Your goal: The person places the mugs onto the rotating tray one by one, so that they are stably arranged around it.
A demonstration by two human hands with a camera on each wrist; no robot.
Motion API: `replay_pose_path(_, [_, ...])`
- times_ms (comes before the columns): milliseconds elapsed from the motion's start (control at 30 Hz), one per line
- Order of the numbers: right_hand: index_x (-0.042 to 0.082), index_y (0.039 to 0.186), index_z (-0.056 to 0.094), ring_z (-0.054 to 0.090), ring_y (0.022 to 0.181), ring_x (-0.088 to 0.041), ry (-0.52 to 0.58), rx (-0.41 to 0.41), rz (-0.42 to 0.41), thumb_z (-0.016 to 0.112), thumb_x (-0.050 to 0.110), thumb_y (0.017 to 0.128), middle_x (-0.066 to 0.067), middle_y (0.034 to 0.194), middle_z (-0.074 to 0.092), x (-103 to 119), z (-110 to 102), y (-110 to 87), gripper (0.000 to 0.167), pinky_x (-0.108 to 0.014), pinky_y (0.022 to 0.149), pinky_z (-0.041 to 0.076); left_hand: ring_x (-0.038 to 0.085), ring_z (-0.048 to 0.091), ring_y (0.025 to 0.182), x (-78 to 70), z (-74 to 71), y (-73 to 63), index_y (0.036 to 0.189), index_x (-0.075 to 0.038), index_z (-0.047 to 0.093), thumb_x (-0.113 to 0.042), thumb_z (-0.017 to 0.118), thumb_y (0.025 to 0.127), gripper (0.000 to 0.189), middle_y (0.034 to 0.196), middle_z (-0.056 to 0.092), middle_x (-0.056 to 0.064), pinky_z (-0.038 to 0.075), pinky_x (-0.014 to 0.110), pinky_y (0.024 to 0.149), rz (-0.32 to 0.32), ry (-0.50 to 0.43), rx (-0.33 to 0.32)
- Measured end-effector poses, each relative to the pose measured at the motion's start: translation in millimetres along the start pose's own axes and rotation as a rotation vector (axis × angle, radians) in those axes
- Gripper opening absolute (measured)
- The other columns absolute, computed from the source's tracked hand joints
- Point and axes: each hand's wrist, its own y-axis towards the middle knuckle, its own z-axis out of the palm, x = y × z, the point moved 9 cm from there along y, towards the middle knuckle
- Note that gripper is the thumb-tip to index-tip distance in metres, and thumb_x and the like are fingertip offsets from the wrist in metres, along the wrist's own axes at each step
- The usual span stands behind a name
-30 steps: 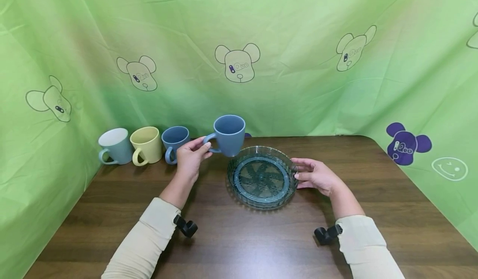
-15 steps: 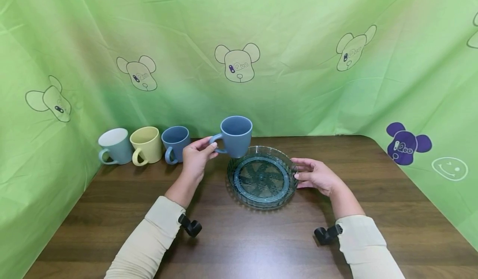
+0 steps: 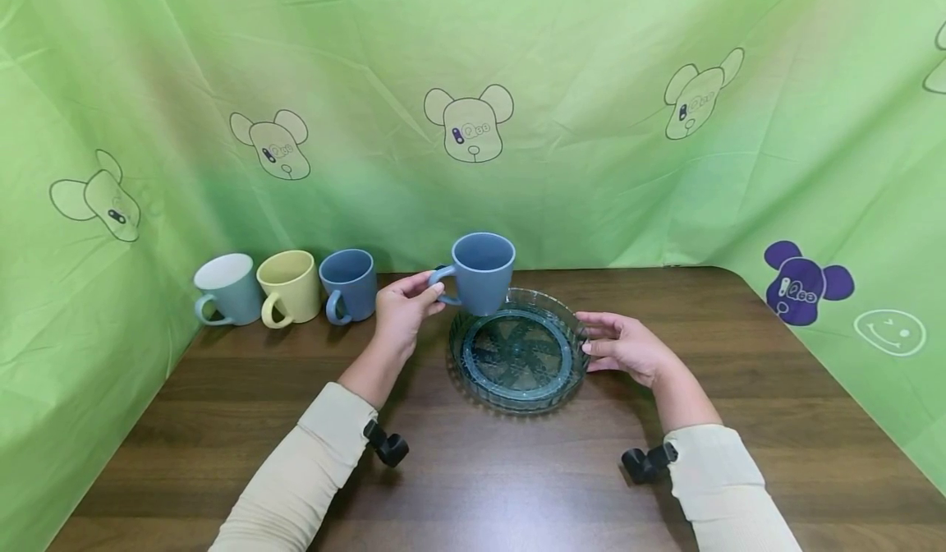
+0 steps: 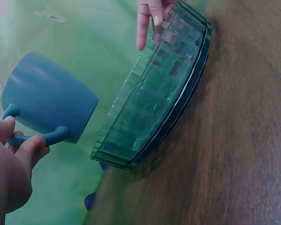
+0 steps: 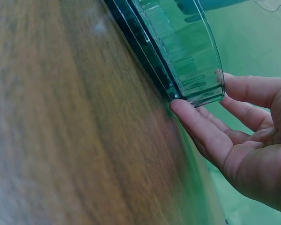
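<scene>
Probably placing the mug (image 3: 484, 291) in the dish (image 3: 517, 351): left fingers (image 3: 432, 293) hold it aloft by the handle (image 4: 57, 134), right fingers (image 3: 602, 348) grip the dish; next likely calls for centring, then lowering

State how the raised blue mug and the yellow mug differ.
The raised blue mug is off the table, its handle pinched by the left hand; the yellow mug stands on the table. The raised blue mug's handle points left; the yellow mug's points mostly toward the viewer. Both are upright.
</scene>
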Motion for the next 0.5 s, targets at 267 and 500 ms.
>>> replay_pose_path(267, [-0.01, 0.148, 0.023, 0.062, 0.095, -0.02, 0.005, -0.004, 0.004, 0.057, -0.008, 0.092, -0.04, 0.143, 0.024, -0.5, -0.3, -0.1, 0.066, -0.041, 0.082, 0.06, 0.013, 0.066, 0.071, 9.1, 7.2, 0.7, 0.112, 0.012, 0.066, 0.012, 0.07, 0.083, 0.029, 0.085, 0.063, 0.009, 0.062, 0.025, 0.065, -0.025, 0.005, 0.015])
replay_pose_path(500, [-0.011, 0.148, 0.022, 0.062, 0.095, -0.019, 0.006, -0.003, 0.003, 0.057, -0.009, 0.092, -0.04, 0.143, 0.024, 0.1, -0.1, -0.3, 0.066, -0.041, 0.083, 0.06, 0.012, 0.066, 0.07, 16.8, 12.5, 2.3, 0.113, 0.012, 0.066, 0.013, 0.069, 0.084, 0.029, 0.084, 0.064, 0.009, 0.062, 0.027, 0.067, -0.04, 0.007, 0.041])
